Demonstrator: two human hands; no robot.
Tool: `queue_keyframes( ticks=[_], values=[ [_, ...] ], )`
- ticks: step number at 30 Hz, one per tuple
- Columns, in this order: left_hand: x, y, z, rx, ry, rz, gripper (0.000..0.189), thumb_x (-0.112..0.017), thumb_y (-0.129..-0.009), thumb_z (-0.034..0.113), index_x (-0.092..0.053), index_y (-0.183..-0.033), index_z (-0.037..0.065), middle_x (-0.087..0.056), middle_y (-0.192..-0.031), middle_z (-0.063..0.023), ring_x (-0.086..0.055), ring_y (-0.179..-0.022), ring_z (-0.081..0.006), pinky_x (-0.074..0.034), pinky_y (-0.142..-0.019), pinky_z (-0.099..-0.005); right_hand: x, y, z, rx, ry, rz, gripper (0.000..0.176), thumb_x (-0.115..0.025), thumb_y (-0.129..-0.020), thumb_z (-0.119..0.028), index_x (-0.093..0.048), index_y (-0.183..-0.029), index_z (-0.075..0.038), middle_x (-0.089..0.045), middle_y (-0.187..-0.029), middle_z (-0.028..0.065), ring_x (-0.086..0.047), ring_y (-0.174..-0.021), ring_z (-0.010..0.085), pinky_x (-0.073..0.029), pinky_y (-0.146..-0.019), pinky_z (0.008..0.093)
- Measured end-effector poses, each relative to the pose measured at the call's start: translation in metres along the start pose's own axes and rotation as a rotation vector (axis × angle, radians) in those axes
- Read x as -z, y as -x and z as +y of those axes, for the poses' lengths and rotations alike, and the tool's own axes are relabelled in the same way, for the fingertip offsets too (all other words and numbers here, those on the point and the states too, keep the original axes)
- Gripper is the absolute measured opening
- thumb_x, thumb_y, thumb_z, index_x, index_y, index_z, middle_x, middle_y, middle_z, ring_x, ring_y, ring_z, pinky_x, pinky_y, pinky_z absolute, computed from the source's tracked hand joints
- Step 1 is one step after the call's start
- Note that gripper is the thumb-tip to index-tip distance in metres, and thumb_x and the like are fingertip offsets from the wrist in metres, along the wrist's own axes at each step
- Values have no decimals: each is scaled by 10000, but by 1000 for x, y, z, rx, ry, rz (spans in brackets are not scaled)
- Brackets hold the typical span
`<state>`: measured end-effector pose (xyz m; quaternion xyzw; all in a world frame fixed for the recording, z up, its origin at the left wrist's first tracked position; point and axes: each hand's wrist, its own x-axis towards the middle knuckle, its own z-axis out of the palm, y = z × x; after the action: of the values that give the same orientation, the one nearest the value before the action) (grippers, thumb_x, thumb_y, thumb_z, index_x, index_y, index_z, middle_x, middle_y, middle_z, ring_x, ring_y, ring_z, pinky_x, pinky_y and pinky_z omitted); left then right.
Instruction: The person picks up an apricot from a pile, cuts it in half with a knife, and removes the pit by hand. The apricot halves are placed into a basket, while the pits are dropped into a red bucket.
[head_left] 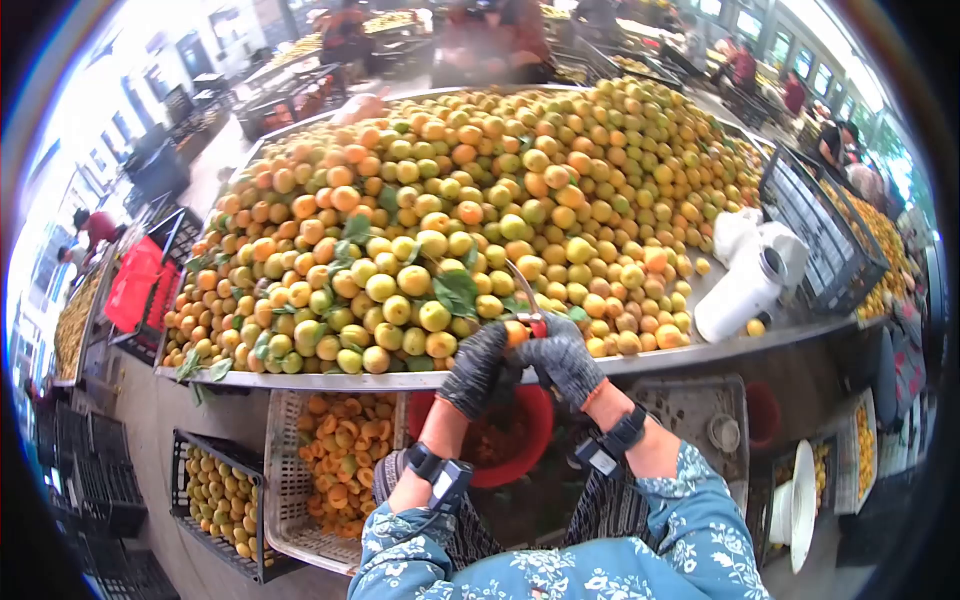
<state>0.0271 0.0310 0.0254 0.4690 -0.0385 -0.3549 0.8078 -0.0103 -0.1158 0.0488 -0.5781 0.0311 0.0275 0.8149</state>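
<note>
Both my hands wear dark grey gloves and meet at the table's front edge, over a red basin [535, 440]. My left hand [478, 368] is closed around an orange fruit [516, 333]. My right hand [563, 358], fingers wrapped, grips a curved knife [524, 286] with a red handle, right beside the fruit; its blade points up and away. Behind the hands, a large heap of yellow-orange fruit [400, 240] with some green leaves covers the metal-edged table [420, 380].
Left of the basin, a pale crate [283, 480] holds halved fruit; a black crate [262, 530] holds whole fruit. A white container [735, 300] and a black crate [820, 235] stand at the table's right. A pale tray [735, 400] lies below. Other people work farther back.
</note>
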Motion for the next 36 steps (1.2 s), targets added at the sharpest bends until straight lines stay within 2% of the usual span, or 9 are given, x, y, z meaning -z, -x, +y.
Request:
queue_keyframes(
  ticks=[3, 8, 11, 14, 18, 27, 30, 33, 36],
  values=[
    [5, 0, 6, 59, -81, -75, 372, -605, -855, 434, -620, -953, 75, -561, -645, 5, -505, -490, -73, -349, -404, -179, -1, 9, -11, -2, 105, 16, 378, -711, -696, 13, -627, -1064, -9, -670, -885, 44, -626, -785, 130, -520, -721, 269],
    [6, -6, -4, -124, -233, -37, 337, -595, -873, 402, -614, -961, 78, -592, -690, -21, -510, -500, -97, -383, -443, -219, 0, 17, -17, -93, 68, 76, 379, -710, -698, 28, -618, -1065, 8, -659, -863, 50, -625, -761, 135, -527, -683, 278],
    [-1, -8, -2, -124, -251, -9, 334, -559, -901, 403, -592, -964, 77, -585, -644, -37, -498, -439, -112, -366, -389, -222, 9, 15, -14, -144, 71, 74, 369, -751, -712, -83, -626, -1054, -24, -647, -776, 29, -593, -617, 98, -478, -510, 231],
    [5, -15, -2, -98, -156, 46, 259, -561, -919, 336, -564, -913, 77, -592, -619, -74, -496, -375, -141, -370, -334, -241, 17, 14, -8, -144, -185, 148, 321, -756, -743, -170, -624, -1007, -42, -610, -687, 10, -546, -497, 84, -381, -381, 197],
    [9, -17, 4, -79, -22, 108, 163, -563, -930, 246, -523, -961, 91, -597, -606, -85, -515, -369, -151, -377, -318, -241, 33, 8, 0, -225, -425, 271, 179, -698, -797, -179, -606, -900, -65, -621, -673, 30, -526, -435, 94, -373, -333, 203],
    [14, -13, 9, -45, -21, 208, 147, -581, -913, 250, -531, -897, 112, -564, -601, -67, -496, -377, -148, -401, -336, -265, 54, 31, -3, -392, -156, 226, 207, -670, -844, -256, -608, -875, -61, -592, -620, 34, -447, -361, 90, -340, -309, 224],
    [23, -15, 3, -65, -38, 162, 174, -582, -925, 251, -527, -977, 95, -584, -635, -44, -502, -393, -103, -400, -332, -237, 52, 36, 0, -372, -29, 257, 188, -658, -853, -252, -612, -880, -72, -556, -606, 4, -449, -375, 79, -360, -326, 224],
    [22, -10, 4, -78, -48, 170, 194, -586, -924, 267, -524, -987, 94, -583, -649, -27, -498, -401, -92, -386, -334, -226, 59, 17, 7, -460, -139, 255, 202, -657, -855, -250, -634, -878, -50, -584, -637, 13, -486, -404, 101, -371, -337, 242],
    [23, -15, 4, -47, -48, 161, 199, -584, -927, 265, -519, -995, 90, -585, -657, -30, -502, -403, -92, -386, -334, -225, 61, -25, -15, -201, 101, 188, 144, -618, -878, -234, -637, -880, -91, -564, -652, -34, -453, -430, 62, -316, -349, 211]
  ],
)
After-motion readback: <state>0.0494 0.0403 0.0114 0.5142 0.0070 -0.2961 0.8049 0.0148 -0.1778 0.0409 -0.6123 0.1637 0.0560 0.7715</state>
